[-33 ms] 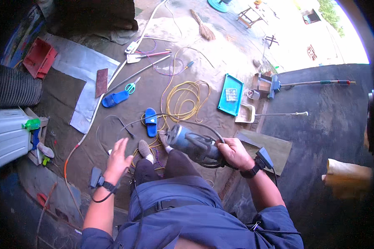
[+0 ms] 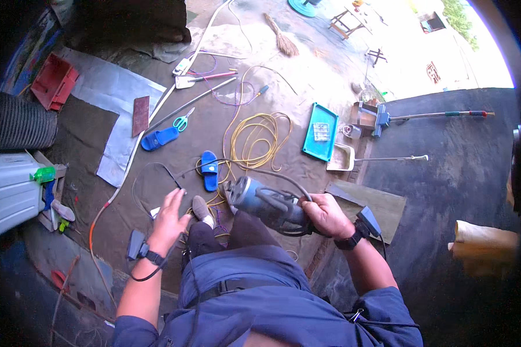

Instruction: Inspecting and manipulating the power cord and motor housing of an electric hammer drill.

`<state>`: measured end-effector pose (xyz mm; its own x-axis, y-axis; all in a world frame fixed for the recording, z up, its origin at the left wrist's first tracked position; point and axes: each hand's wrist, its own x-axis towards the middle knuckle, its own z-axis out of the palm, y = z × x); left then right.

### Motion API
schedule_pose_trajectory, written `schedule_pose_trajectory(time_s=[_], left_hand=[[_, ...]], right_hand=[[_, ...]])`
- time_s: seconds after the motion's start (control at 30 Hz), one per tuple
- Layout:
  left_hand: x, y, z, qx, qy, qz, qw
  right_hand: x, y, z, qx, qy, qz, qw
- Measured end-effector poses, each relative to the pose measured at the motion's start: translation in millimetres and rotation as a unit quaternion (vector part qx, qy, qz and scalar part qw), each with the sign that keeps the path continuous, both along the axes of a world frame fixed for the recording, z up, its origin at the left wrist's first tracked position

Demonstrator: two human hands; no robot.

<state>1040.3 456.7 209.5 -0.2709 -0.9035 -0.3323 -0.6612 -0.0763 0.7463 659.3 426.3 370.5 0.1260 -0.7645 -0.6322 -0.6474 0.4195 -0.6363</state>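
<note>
Evidently, the tool point(image 2: 250, 196), a blue-grey cylinder, was already off the floor point(image 2: 307, 87), level between the two sets of fingers. The right hand point(image 2: 329, 215) had its fingers curled firmly round the tool's right end. The left hand point(image 2: 167, 222) held nothing that showed: its fingers were loosely stretched, thumb apart, with a dark lead point(image 2: 174, 178) just at their tips; whether they touched it I could not tell. As I judged it, the lifting was done and the cord point(image 2: 289, 178) was left to sort out, since it arched loosely from the right fingers toward the left. Ahead of the left fingers lay a blue slipper point(image 2: 209, 168) and scissors point(image 2: 181, 122); beyond the right fingers, a teal tray point(image 2: 319, 151) and a dustpan point(image 2: 340, 157). The floor was brown and cluttered, with a broom point(image 2: 283, 41) far ahead of both hands and daylight flooding in beyond the right fingers
</note>
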Motion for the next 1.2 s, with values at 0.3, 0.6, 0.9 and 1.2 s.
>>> schedule_pose_trajectory(time_s=[0.3, 0.6, 0.9, 1.2], left_hand=[[-77.6, -55.6, -4.3, -0.093, 0.067, -0.096, 0.989], [-167.3, -110.4, -8.0, 0.316, 0.359, 0.092, 0.873], [-304.6, -181.1, 14.1, 0.292, 0.287, 0.14, 0.902], [-422.1, -323.1, 86.8, 0.007, 0.239, -0.033, 0.97]], right_hand=[[-1.3, -19.2, 33.7, 0.0, -0.036, 0.135, 0.99], [-101.5, -80.0, 11.3, -0.056, -0.053, 0.176, 0.981], [-223.8, -184.8, -9.1, -0.103, 0.02, 0.263, 0.959], [-303.5, -310.0, -33.5, -0.036, 0.1, 0.246, 0.963]])
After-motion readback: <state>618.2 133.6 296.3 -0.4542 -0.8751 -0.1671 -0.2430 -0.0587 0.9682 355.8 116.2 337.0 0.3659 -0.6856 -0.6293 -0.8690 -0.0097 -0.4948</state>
